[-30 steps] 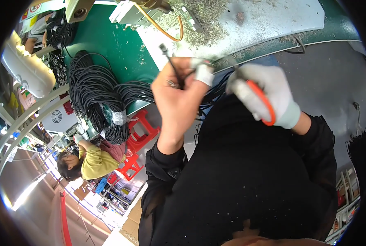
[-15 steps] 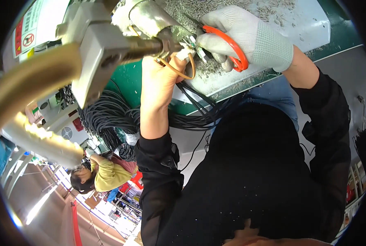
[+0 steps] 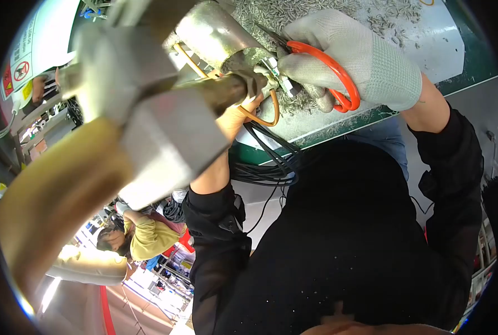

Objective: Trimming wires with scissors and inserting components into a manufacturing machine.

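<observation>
My right hand [image 3: 338, 56], in a white knitted glove, is closed round scissors [image 3: 346, 84] with orange-red handles. Their dark blades point up and left, away from the fingers. At the glove's fingertips sits a small green circuit board [image 3: 273, 66], with a silver plug-like end [image 3: 288, 86] beside it. My bare left hand [image 3: 232, 120] reaches up from below and pinches at the board's near side. A metal fitting with a thin brown tube [image 3: 275, 111] covers most of its fingers. Black cables [image 3: 265, 142] hang below the left hand.
A shiny metal pipe [image 3: 218, 33] opens just above the board. In front, close and blurred, hangs a grey block [image 3: 170, 134] with a yellowish hose [image 3: 64, 178]. Many small metal pieces [image 3: 372, 22] cover the white sheet on the green table [image 3: 478, 58]. A person in yellow [image 3: 151, 237] works at the left.
The view has shifted, so the grey block and hose appear larger and hide more of my left hand. My right hand, still with the scissors, appears slightly farther right and lower.
</observation>
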`<move>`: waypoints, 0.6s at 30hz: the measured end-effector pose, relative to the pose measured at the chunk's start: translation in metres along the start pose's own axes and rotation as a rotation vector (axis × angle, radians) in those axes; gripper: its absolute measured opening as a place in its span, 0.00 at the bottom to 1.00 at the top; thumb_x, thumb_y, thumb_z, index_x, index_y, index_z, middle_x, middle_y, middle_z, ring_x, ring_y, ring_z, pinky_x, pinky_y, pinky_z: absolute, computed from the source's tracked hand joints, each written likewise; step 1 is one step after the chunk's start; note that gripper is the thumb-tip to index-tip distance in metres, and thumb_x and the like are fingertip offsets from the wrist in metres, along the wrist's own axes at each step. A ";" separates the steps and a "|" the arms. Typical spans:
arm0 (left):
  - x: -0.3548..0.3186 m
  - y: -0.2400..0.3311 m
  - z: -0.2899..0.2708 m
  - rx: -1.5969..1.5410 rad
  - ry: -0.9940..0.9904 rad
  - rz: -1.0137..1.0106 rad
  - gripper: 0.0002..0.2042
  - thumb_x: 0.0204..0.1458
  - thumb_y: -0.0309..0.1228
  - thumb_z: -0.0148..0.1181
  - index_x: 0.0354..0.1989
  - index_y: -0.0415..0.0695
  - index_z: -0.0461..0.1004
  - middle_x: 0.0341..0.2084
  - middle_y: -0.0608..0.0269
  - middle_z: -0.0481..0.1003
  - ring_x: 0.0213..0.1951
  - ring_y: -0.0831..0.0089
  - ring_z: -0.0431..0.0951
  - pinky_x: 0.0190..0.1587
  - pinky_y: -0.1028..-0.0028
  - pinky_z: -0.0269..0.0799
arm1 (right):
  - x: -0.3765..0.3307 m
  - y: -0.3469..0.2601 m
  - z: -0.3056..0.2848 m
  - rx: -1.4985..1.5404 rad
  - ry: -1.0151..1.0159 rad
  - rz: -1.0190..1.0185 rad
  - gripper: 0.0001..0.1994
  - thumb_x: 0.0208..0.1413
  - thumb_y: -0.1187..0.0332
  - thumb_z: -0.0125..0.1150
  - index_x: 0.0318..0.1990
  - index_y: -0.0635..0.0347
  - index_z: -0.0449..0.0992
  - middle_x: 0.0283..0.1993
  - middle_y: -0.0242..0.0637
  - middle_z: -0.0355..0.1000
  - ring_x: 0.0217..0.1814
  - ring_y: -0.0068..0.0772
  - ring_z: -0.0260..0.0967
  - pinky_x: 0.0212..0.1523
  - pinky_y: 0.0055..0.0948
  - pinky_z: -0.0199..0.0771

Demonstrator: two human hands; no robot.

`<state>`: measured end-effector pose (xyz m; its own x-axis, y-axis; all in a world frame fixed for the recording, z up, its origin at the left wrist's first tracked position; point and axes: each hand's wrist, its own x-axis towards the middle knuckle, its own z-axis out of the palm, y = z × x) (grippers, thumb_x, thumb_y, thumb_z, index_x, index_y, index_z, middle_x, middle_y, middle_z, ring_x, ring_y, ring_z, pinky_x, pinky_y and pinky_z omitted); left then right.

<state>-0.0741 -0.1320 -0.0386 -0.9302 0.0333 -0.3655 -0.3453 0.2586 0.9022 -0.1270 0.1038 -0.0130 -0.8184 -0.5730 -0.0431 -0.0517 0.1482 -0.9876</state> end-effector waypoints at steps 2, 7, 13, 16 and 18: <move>0.001 -0.027 -0.016 -0.321 0.052 -0.028 0.13 0.52 0.34 0.63 0.38 0.37 0.72 0.20 0.70 0.67 0.17 0.84 0.60 0.19 0.83 0.54 | 0.000 -0.002 0.006 0.093 0.042 0.179 0.12 0.56 0.64 0.56 0.35 0.68 0.72 0.17 0.34 0.68 0.14 0.21 0.68 0.14 0.19 0.66; 0.011 -0.028 -0.028 -0.463 0.011 -0.071 0.12 0.53 0.34 0.62 0.38 0.38 0.73 0.20 0.70 0.67 0.17 0.83 0.60 0.18 0.82 0.53 | 0.009 0.008 0.015 0.275 -0.070 0.162 0.12 0.55 0.65 0.58 0.35 0.68 0.73 0.16 0.34 0.67 0.13 0.21 0.67 0.13 0.20 0.65; 0.007 -0.002 -0.006 -0.339 -0.061 -0.065 0.13 0.55 0.35 0.59 0.41 0.38 0.71 0.25 0.65 0.69 0.23 0.79 0.65 0.24 0.79 0.60 | -0.002 0.008 0.005 0.475 -0.041 0.183 0.12 0.55 0.64 0.58 0.32 0.67 0.73 0.16 0.33 0.66 0.14 0.21 0.65 0.13 0.19 0.64; 0.004 0.004 -0.002 -0.077 -0.099 0.009 0.14 0.57 0.34 0.52 0.46 0.37 0.69 0.36 0.56 0.74 0.33 0.70 0.76 0.35 0.72 0.74 | -0.001 0.003 0.002 0.365 -0.067 0.183 0.13 0.56 0.63 0.58 0.32 0.67 0.73 0.16 0.32 0.66 0.14 0.21 0.65 0.15 0.19 0.64; 0.001 0.011 0.004 -0.199 -0.130 -0.051 0.09 0.55 0.29 0.54 0.40 0.36 0.71 0.26 0.63 0.71 0.24 0.78 0.70 0.26 0.79 0.66 | -0.003 0.001 0.004 0.307 -0.082 0.183 0.13 0.56 0.62 0.57 0.31 0.67 0.73 0.16 0.32 0.66 0.15 0.21 0.65 0.15 0.19 0.64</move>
<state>-0.0781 -0.1251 -0.0298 -0.8916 0.1523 -0.4264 -0.4209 0.0684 0.9045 -0.1223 0.1020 -0.0148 -0.7491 -0.6238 -0.2228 0.2757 0.0122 -0.9612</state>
